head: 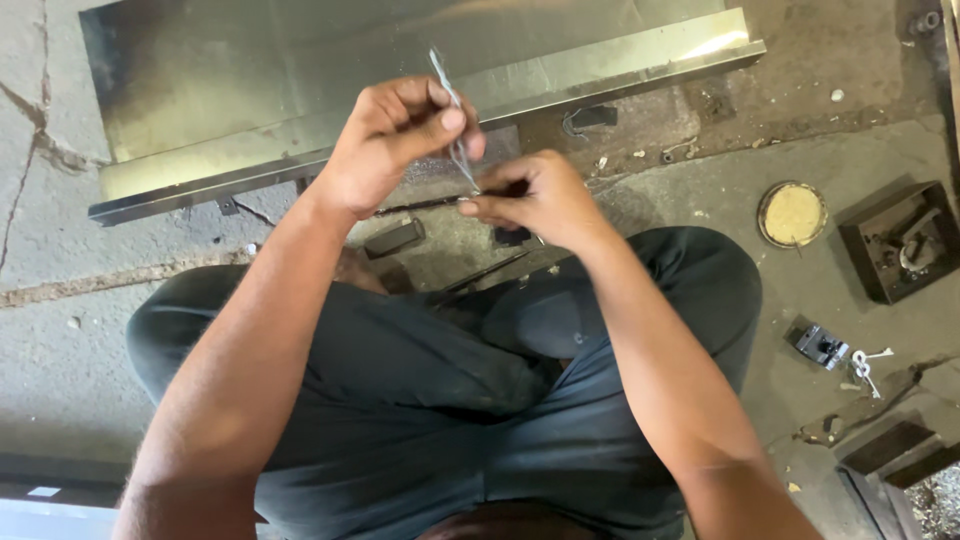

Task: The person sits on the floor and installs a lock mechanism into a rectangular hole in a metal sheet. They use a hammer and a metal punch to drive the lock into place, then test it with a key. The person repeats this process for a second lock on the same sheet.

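Rough, cracked grey concrete floor (60, 330) fills the view, with a long folded shiny sheet-metal panel (400, 100) lying across 12 o'clock. At centre, the person squats in dark trousers, both hands meeting just above the knees. The left hand (385, 145) is clenched around a thin twisted silver metal strip (452, 120), which stands nearly upright between thumb and curled fingers. At its lower end, the right hand (535, 200) pinches what looks like a thin dark metal rod (420, 206), lying level and running out to 9 o'clock.

Judging from this, the 2 pieces meet at the fingertips, so steady wrists and a firm pinch close to the joint matter most.

Off at 3 o'clock sit a round yellow-topped tin lid (792, 214), a dark square metal box (898, 243) and a small black lock with pale keys (835, 352).
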